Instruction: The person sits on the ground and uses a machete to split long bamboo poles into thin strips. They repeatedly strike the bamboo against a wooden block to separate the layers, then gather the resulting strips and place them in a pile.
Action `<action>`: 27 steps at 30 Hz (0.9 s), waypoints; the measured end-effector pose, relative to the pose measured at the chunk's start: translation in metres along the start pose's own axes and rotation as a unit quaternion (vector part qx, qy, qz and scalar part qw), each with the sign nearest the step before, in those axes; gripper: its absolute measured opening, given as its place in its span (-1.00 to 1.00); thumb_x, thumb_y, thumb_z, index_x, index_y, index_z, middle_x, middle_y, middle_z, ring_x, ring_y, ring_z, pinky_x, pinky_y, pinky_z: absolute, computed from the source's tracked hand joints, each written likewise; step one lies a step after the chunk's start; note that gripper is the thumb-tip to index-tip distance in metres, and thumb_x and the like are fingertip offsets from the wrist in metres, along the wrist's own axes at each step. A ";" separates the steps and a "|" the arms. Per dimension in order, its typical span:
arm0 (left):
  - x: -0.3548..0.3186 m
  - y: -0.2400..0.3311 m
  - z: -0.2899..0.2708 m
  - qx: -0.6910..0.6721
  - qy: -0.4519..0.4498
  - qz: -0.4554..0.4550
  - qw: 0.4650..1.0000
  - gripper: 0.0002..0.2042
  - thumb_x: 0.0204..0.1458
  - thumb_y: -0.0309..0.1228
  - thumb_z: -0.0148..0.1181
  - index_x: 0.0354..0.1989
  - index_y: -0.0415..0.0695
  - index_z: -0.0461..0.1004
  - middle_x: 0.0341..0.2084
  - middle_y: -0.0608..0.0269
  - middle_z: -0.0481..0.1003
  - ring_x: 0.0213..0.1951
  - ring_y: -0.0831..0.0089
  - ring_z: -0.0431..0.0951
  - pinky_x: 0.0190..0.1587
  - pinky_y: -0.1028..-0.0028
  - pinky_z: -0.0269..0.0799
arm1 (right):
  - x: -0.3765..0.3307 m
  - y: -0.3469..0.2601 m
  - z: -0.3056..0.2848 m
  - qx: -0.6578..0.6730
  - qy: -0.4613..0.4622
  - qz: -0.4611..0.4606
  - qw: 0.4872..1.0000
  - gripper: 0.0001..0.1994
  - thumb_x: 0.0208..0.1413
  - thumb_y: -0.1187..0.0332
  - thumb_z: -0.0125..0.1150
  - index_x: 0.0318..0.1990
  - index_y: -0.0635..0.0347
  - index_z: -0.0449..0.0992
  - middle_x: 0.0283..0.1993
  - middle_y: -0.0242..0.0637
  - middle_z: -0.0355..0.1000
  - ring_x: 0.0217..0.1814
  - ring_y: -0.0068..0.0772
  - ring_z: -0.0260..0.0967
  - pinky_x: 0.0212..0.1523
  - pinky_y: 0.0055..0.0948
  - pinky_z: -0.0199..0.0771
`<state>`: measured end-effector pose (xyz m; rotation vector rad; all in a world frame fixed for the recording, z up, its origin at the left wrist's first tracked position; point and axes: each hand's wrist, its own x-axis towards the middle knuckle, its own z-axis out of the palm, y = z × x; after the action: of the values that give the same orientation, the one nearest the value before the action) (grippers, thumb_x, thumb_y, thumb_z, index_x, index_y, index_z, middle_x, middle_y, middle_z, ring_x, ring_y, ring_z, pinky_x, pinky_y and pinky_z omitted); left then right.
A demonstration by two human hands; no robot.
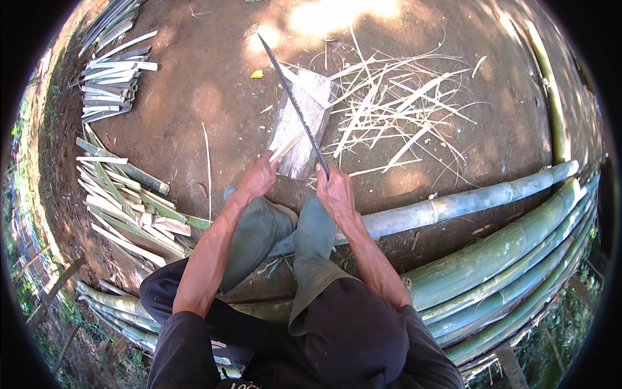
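Note:
In my right hand (pixel 335 192) is the handle of a machete (pixel 290 97), its long dark blade slanting away to the upper left over a wooden block (pixel 312 97). My left hand (pixel 258 175) is closed around a pale bamboo strip (pixel 286 148), whose far end lies over the block's near part, close to the blade. Whether blade and strip touch, I cannot tell. The block is flat-topped and weathered, and rests on the dirt in front of my boots (pixel 315 228). The machete's grip is mostly hidden by my fingers.
Thin bamboo shavings (pixel 402 107) lie heaped right of the block. Split bamboo pieces (pixel 133 201) are piled at left, with stacked strips (pixel 113 84) beyond. A bamboo pole (pixel 453 203) crosses near my boots. Thick green culms (pixel 499 266) lie at right; another pole (pixel 549 91) stretches away.

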<state>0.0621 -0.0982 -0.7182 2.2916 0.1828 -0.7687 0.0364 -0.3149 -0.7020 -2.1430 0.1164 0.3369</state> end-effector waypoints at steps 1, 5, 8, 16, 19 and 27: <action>0.001 0.003 -0.002 0.004 -0.006 -0.004 1.000 -0.66 0.26 -0.20 -0.11 -0.04 -0.24 0.33 -0.35 -0.32 0.48 -0.22 -0.28 0.48 -0.20 -0.05 0.33 | 0.001 0.002 0.000 -0.002 0.011 -0.008 1.000 -0.69 0.21 0.28 0.03 -0.40 0.43 0.46 -0.44 0.26 0.43 -0.40 0.29 0.44 -0.38 0.01 0.41; 0.000 0.014 0.000 0.021 -0.004 -0.005 1.000 -0.67 0.26 -0.21 -0.11 -0.05 -0.25 0.33 -0.35 -0.31 0.48 -0.23 -0.26 0.48 -0.20 -0.05 0.33 | -0.010 0.048 0.011 -0.048 -0.006 0.012 0.999 -0.71 0.23 0.30 0.01 -0.34 0.41 0.47 -0.50 0.23 0.40 -0.43 0.31 0.39 -0.41 0.02 0.35; -0.001 0.001 0.002 0.008 0.005 0.003 1.000 -0.67 0.26 -0.21 -0.11 -0.05 -0.26 0.33 -0.33 -0.32 0.48 -0.21 -0.26 0.48 -0.19 -0.04 0.33 | -0.010 0.031 0.007 -0.031 -0.028 0.027 0.999 -0.70 0.22 0.28 0.00 -0.34 0.41 0.47 -0.46 0.24 0.41 -0.40 0.31 0.40 -0.37 0.03 0.38; 0.003 0.006 0.002 0.002 -0.011 0.011 1.000 -0.65 0.27 -0.20 -0.12 -0.02 -0.27 0.33 -0.31 -0.33 0.47 -0.20 -0.27 0.47 -0.17 -0.02 0.34 | -0.013 0.040 0.010 -0.032 -0.022 0.041 0.998 -0.69 0.23 0.26 0.02 -0.34 0.42 0.47 -0.50 0.23 0.38 -0.43 0.31 0.38 -0.42 0.01 0.34; 0.002 -0.003 0.007 -0.013 0.005 0.017 1.000 -0.64 0.27 -0.19 -0.14 -0.03 -0.27 0.33 -0.32 -0.32 0.47 -0.21 -0.27 0.47 -0.17 -0.01 0.34 | -0.020 0.042 0.011 -0.017 -0.014 0.039 0.999 -0.69 0.22 0.26 0.03 -0.36 0.41 0.46 -0.51 0.23 0.39 -0.43 0.31 0.39 -0.42 0.01 0.34; 0.005 -0.003 0.006 -0.031 -0.008 0.040 0.999 -0.61 0.28 -0.15 -0.14 -0.02 -0.28 0.33 -0.34 -0.33 0.47 -0.23 -0.24 0.49 -0.17 0.01 0.34 | -0.015 0.041 0.014 -0.014 -0.005 0.025 1.000 -0.69 0.21 0.27 0.02 -0.34 0.43 0.47 -0.51 0.25 0.39 -0.43 0.32 0.39 -0.42 0.03 0.35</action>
<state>0.0623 -0.1008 -0.7265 2.2198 0.1055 -0.7312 0.0111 -0.3273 -0.7377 -2.1697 0.1602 0.3795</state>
